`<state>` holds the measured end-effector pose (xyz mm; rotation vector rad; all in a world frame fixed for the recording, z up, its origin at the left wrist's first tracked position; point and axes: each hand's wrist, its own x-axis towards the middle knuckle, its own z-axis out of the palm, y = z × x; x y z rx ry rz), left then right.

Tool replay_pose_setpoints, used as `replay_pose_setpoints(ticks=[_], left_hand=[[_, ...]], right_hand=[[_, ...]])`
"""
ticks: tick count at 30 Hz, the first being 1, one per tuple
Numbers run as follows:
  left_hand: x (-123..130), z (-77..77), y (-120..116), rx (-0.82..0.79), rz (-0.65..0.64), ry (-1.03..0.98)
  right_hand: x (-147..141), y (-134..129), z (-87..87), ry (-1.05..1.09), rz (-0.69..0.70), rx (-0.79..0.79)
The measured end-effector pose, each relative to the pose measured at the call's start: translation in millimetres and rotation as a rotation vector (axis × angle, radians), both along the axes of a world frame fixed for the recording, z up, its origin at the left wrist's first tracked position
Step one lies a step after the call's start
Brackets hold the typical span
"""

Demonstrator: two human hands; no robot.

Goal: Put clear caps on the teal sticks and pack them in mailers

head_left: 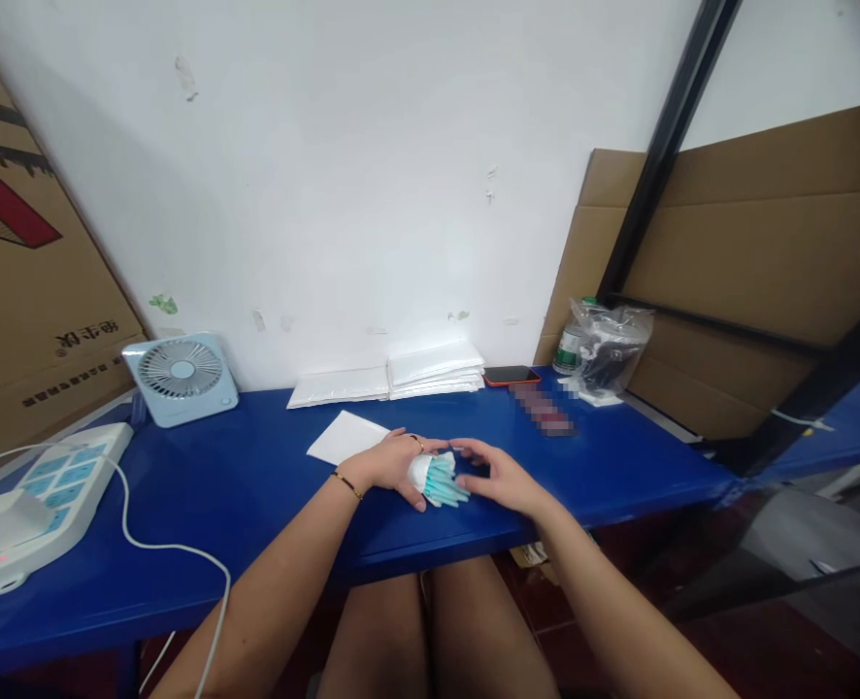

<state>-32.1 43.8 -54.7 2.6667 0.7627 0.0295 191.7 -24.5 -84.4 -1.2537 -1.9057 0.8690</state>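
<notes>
A bundle of light-blue, stick-like items (445, 485), partly wrapped in white, lies near the front edge of the blue table. My left hand (399, 463) grips its white wrapped end, with the thumb on the near side and the fingers beyond it. At the right of the bundle is my right hand (499, 476), its fingers curved and apart, the fingertips close to the blue ends. A white envelope-like packet (344, 439) lies flat just beyond my left wrist.
White packets (436, 369) are stacked against the wall. A phone (512, 376), a bottle (568, 349) and a plastic bag (611, 349) stand or lie at the right. A fan (182, 377) and a power strip (73, 495) with a cable are at the left.
</notes>
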Motion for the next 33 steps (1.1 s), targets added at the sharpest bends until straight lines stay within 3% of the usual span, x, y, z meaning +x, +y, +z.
replay_pose_setpoints(ticks=[4, 6, 9, 14, 18, 22, 27, 30, 33], left_hand=[[-9, 14.7, -5, -0.031, -0.045, 0.088], [-21, 20.4, -15, 0.017, 0.021, 0.096], [-35, 19.7, -42, 0.045, 0.195, 0.029], [-15, -17.5, -92, 0.163, 0.561, -0.11], [0, -42.7, -97, 0.228, 0.738, -0.223], [-11, -43.4, -89, 0.208, 0.75, -0.311], [-23, -39.2, -97, 0.27, 0.792, -0.396], [-26, -40.4, -102, 0.295, 0.749, -0.358], [-29, -43.8, -101, 0.376, 0.675, -0.239]], right_hand=[[13, -22, 6.1, 0.007, 0.203, -0.091], [12, -28, 10.7, -0.043, 0.222, -0.097], [8, -23, 18.2, -0.173, 0.211, 0.018], [-1, 11, 16.8, -0.293, 0.368, 0.134], [-15, 25, 1.3, -0.195, 0.309, 0.174], [-22, 26, -5.7, -0.18, 0.266, 0.245], [-20, 21, 10.5, -0.316, 0.31, 0.399], [-24, 12, 15.7, -0.376, 0.378, 0.44], [-31, 4, 9.1, -0.367, 0.422, 0.416]])
